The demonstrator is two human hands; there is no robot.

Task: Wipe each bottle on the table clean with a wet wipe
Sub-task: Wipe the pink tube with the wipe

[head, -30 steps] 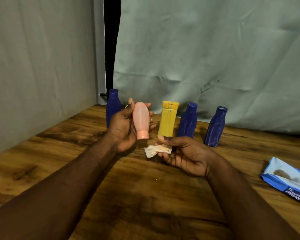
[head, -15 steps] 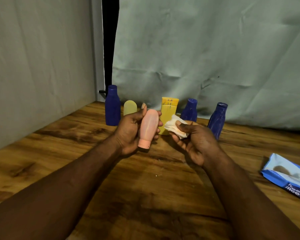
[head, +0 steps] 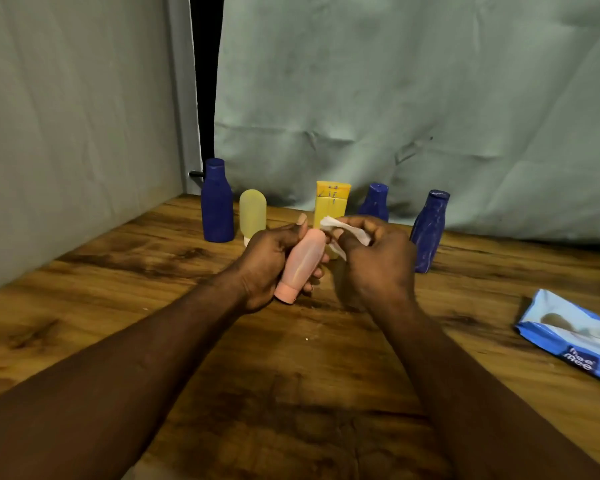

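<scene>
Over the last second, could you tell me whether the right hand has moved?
Yes. The right hand carried the wipe from below the yellow tube up across its base, to the pink bottle.

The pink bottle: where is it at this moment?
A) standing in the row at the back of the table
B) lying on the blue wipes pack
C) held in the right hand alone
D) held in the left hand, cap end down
D: the left hand grips the pink bottle with its cap at the lower end, while the right hand holds the wet wipe at the bottle's upper end.
</scene>
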